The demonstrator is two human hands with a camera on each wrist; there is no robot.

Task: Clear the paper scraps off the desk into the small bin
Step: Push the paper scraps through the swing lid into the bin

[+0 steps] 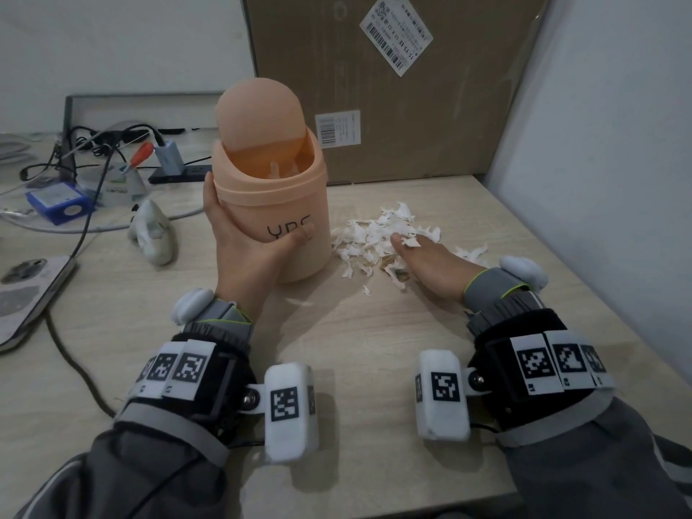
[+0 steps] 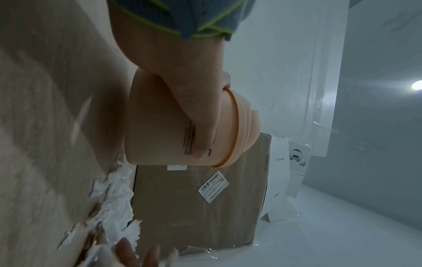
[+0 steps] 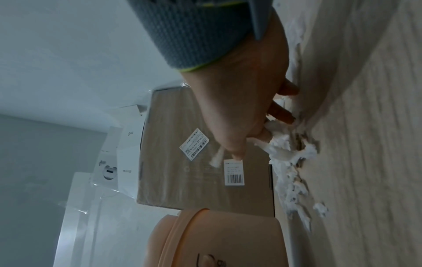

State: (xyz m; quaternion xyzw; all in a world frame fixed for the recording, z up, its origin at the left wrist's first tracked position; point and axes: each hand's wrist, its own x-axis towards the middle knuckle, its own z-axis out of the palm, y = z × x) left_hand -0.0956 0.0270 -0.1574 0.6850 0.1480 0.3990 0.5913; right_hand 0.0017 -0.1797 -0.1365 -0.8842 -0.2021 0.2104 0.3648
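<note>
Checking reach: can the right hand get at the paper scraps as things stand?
Likely yes: the right hand rests on the paper scraps, nothing between them; the left hand holds the bin beside the pile.

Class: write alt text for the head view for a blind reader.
A left hand grips a small peach plastic swing-lid bin on a pale wooden desk while the right hand rests on torn white paper scraps beside it.

walls: pale; desk: light wood; cardboard box: against back wall; light: bright spot
</note>
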